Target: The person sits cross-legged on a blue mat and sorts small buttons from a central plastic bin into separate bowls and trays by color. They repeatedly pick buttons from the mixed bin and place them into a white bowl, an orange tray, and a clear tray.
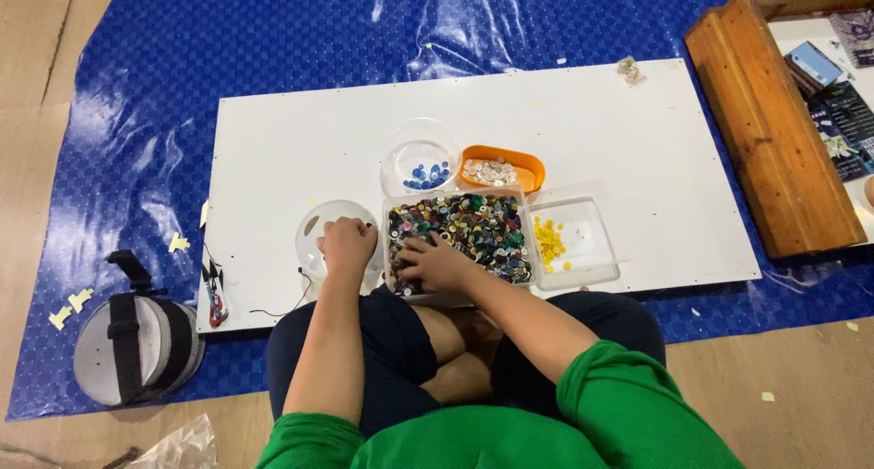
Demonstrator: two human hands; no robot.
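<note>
My right hand [435, 261] is digging into the clear tray of mixed buttons [460, 232] at the white board's [300, 150] near edge, fingers curled, grip state unclear. Left hand [347, 246] is resting fisted over the round clear bowl [320, 228] just left of it; can't tell what it's holding. Yellow buttons [549, 241] sitting in the right tray.
</note>
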